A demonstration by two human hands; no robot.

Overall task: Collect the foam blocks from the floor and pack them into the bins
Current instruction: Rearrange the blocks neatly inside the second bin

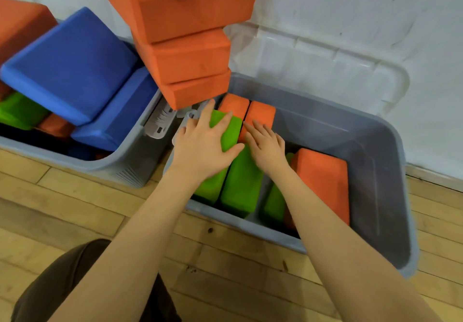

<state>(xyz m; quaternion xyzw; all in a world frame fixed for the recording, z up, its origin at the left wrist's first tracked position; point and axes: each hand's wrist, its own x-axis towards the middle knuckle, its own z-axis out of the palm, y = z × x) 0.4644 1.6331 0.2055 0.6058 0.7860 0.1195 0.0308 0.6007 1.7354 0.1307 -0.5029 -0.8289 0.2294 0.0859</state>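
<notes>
Now, hands: left hand point(205, 143) flat on green foam block point(226, 133), fingers spread; right hand point(266, 146) flat beside it, gripping nothing.
Bin: right bin point(375, 166), part filled.
Advice: press evenly, seating block against orange blocks point(246, 113).
Beyond: leaning orange stack point(185, 38); avoid bumping.

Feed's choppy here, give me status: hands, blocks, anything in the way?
Left hand and right hand flat on green block in right bin. No grip closed. Orange stack leaning over the bin's corner.

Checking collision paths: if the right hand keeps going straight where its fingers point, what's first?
Likely the orange block standing in the bin; the right hand fingertips already sit at its near edge, though depth is unclear.
</notes>
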